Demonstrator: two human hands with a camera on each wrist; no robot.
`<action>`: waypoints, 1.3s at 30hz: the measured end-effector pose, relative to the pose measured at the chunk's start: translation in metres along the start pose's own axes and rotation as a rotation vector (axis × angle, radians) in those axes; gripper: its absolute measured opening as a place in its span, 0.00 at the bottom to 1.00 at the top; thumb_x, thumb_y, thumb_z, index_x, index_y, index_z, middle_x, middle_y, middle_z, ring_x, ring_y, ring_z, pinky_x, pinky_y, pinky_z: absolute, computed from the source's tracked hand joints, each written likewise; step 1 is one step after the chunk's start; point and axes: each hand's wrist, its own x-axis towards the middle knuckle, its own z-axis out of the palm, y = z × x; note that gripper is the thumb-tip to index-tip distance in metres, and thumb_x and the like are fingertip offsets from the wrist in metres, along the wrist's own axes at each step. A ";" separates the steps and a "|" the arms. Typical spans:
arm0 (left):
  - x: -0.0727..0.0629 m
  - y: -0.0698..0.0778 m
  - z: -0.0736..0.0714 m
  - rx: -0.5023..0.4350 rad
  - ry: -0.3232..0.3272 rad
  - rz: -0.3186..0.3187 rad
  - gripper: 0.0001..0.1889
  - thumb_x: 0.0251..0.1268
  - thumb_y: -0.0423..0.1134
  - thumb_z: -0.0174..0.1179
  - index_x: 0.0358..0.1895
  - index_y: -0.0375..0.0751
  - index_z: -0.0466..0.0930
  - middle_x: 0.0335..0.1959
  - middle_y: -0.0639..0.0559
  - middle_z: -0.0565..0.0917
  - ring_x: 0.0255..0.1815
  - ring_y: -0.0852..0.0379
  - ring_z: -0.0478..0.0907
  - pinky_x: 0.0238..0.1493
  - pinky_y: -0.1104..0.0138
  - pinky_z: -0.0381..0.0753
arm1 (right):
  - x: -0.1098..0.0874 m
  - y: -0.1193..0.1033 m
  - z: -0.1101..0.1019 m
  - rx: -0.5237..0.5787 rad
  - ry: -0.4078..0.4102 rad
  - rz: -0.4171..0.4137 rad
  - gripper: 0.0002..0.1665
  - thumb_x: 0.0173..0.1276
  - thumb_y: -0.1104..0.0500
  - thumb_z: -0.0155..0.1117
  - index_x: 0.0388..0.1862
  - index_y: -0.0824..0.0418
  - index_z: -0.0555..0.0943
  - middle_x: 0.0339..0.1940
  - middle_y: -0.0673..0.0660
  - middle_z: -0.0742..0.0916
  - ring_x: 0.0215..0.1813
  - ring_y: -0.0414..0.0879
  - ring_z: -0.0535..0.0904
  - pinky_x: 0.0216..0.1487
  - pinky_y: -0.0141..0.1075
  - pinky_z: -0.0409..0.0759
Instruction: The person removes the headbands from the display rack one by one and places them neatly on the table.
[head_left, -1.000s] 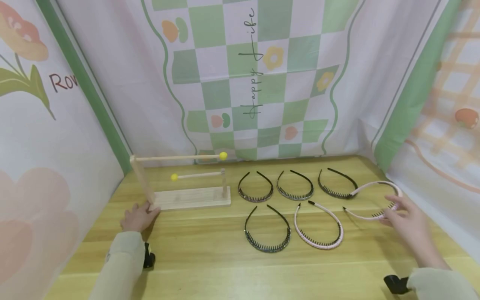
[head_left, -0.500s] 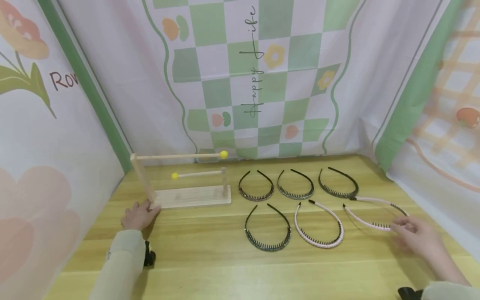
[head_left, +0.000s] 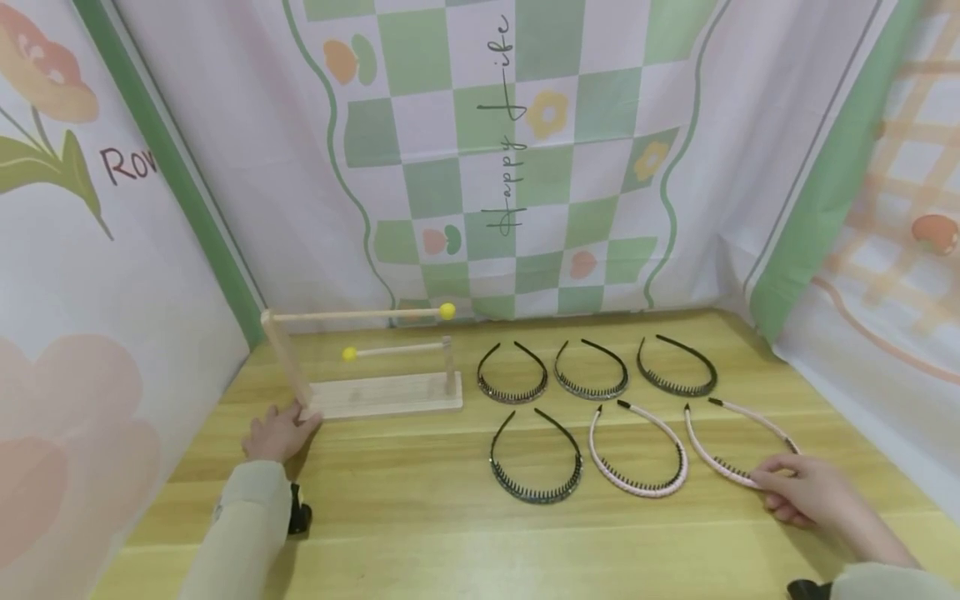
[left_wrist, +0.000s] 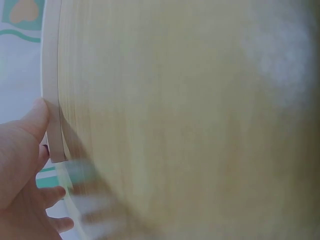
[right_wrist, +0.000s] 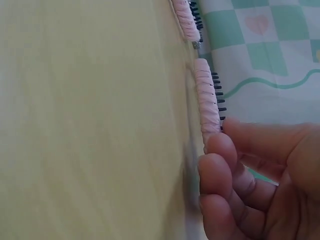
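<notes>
In the head view, my right hand [head_left: 813,497] pinches the comb-toothed front of a pink wrapped headband [head_left: 705,454] low over the table. The right wrist view shows thumb and fingers on the same pink headband [right_wrist: 206,95], with the other fingers curled. A second pink headband [head_left: 637,487] lies just left of it. At the far left, my left hand [head_left: 276,433] holds the near left end of a wooden stand [head_left: 386,396], which has two pegs tipped with yellow balls. In the left wrist view, the thumb presses the stand's edge [left_wrist: 52,75]; some fingers spread beyond it.
Several dark toothed headbands lie on the wooden table [head_left: 450,550]: one [head_left: 536,498] in the near row, others [head_left: 512,397] [head_left: 591,393] [head_left: 678,388] behind. Patterned curtains [head_left: 480,167] close off the back and sides.
My right hand has brought the pink headband down and turned it, so its tips point away beside the other pink one. My left hand has stayed at the stand.
</notes>
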 end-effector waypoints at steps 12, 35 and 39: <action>-0.001 0.003 0.000 -0.009 0.004 0.004 0.39 0.65 0.64 0.42 0.71 0.43 0.49 0.64 0.21 0.47 0.59 0.20 0.44 0.49 0.30 0.49 | 0.006 -0.002 0.007 -0.006 -0.016 0.026 0.16 0.66 0.58 0.57 0.40 0.73 0.77 0.17 0.53 0.80 0.17 0.43 0.76 0.16 0.32 0.75; 0.006 -0.006 0.001 0.016 -0.006 -0.003 0.42 0.63 0.67 0.40 0.72 0.42 0.46 0.65 0.21 0.47 0.59 0.19 0.45 0.49 0.31 0.51 | 0.029 -0.040 -0.008 -0.018 -0.020 -0.142 0.26 0.73 0.57 0.48 0.54 0.83 0.65 0.24 0.58 0.81 0.21 0.46 0.76 0.20 0.36 0.77; 0.008 -0.013 0.000 0.083 0.028 0.014 0.43 0.62 0.69 0.39 0.71 0.42 0.49 0.62 0.23 0.55 0.54 0.18 0.55 0.44 0.33 0.62 | 0.038 -0.057 -0.010 -0.072 -0.021 -0.155 0.29 0.73 0.52 0.47 0.55 0.79 0.66 0.31 0.61 0.83 0.29 0.50 0.79 0.28 0.40 0.80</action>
